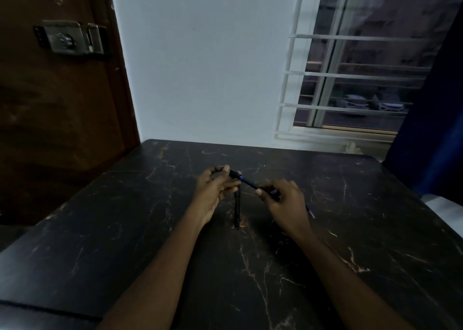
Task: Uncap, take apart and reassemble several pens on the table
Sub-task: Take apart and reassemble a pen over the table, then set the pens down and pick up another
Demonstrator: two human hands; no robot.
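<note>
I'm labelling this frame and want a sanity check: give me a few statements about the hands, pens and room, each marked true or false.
1. The left hand and the right hand both grip one dark pen above the table. True.
2. A second pen lies on the table below the hands. True.
3. The left hand lies flat and empty on the table. False: its fingers curl round one end of the dark pen.
4. The barred window is on the left. False: it is on the right, and a wooden door is on the left.
</note>
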